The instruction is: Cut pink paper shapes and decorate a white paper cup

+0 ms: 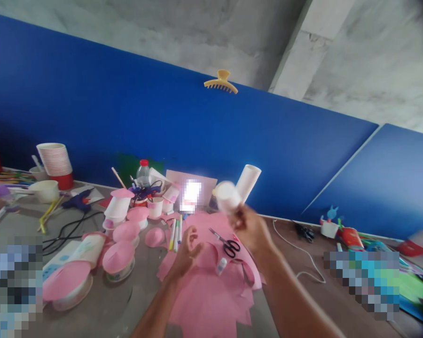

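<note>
My right hand [248,227] is raised over the right side of the pink paper, its fingers closed on a white round object [229,197]. That object is smeared by motion, so its exact kind cannot be made out. My left hand [189,248] hovers above the pink paper [207,305], fingers loosely bent and apart, with nothing in it. Between the hands lie black-handled scissors [231,248] and a small white-capped glue stick [221,266]. Several markers [176,233] lie just left of my left hand. Behind the white object stands a tilted white paper cylinder [248,183].
Cups topped with pink paper [119,258] crowd the left side. Beyond them are a blue glue gun [78,199], its black cord and a stack of paper cups [55,162]. A lit phone [191,195] leans at the back. A white cable [303,251] crosses the right.
</note>
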The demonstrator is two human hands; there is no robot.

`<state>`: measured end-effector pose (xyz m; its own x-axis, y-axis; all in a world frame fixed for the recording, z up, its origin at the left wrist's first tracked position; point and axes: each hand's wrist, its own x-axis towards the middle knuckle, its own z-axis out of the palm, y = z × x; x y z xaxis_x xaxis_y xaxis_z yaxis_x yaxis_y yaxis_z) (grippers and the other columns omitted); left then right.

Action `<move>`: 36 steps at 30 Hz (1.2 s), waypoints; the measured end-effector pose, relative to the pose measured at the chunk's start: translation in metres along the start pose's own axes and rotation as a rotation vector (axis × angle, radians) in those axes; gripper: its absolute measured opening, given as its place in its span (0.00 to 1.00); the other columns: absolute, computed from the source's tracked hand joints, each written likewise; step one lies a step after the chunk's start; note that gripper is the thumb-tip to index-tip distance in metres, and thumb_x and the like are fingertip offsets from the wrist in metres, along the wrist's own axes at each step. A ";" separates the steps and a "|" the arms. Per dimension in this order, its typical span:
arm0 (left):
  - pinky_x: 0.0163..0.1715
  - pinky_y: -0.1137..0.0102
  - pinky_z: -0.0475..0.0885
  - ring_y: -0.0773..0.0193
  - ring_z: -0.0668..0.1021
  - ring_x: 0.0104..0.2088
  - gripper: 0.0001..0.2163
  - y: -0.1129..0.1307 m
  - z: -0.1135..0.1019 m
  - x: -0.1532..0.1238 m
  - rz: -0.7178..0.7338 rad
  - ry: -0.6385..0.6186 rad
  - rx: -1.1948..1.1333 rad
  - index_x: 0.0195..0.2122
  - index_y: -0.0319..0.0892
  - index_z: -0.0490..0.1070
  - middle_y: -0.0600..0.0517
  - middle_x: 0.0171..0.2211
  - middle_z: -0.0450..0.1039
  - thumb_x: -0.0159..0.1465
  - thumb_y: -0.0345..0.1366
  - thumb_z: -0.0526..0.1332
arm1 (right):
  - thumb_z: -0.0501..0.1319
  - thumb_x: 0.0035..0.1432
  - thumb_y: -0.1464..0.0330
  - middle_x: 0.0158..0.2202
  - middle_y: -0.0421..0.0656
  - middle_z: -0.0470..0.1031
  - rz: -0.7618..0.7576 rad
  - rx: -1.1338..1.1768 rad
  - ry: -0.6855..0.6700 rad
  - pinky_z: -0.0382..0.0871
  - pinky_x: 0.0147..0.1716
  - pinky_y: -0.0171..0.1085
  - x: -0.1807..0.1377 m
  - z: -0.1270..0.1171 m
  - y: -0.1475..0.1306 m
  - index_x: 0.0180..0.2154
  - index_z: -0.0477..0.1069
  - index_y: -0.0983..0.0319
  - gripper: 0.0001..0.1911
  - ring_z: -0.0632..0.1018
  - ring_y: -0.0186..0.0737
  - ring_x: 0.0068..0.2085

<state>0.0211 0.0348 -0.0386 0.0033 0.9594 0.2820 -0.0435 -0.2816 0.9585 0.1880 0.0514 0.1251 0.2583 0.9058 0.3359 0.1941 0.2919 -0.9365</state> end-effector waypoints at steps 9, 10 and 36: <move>0.48 0.60 0.66 0.54 0.72 0.45 0.30 0.022 0.004 -0.008 -0.021 -0.156 -0.076 0.52 0.40 0.62 0.45 0.45 0.70 0.52 0.50 0.64 | 0.64 0.46 0.67 0.15 0.33 0.59 0.768 0.869 -0.072 0.57 0.16 0.32 -0.096 0.051 0.068 0.21 0.62 0.60 0.11 0.60 0.27 0.15; 0.45 0.61 0.68 0.55 0.72 0.43 0.27 0.023 0.003 -0.008 -0.054 -0.122 -0.064 0.49 0.40 0.63 0.46 0.42 0.70 0.52 0.49 0.64 | 0.65 0.45 0.67 0.16 0.34 0.61 0.746 0.849 -0.100 0.57 0.16 0.32 -0.098 0.051 0.065 0.22 0.63 0.60 0.10 0.60 0.28 0.15; 0.39 0.65 0.70 0.60 0.75 0.39 0.23 0.003 -0.001 0.005 -0.054 0.116 0.017 0.47 0.41 0.62 0.48 0.40 0.72 0.51 0.40 0.65 | 0.62 0.44 0.71 0.34 0.45 0.72 -0.019 -0.642 -0.242 0.66 0.30 0.35 -0.123 -0.013 0.114 0.28 0.69 0.63 0.05 0.73 0.38 0.31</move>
<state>0.0198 0.0389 -0.0346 -0.1103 0.9681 0.2248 -0.0295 -0.2293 0.9729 0.1908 -0.0306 -0.0211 0.0453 0.9673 0.2494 0.7385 0.1357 -0.6604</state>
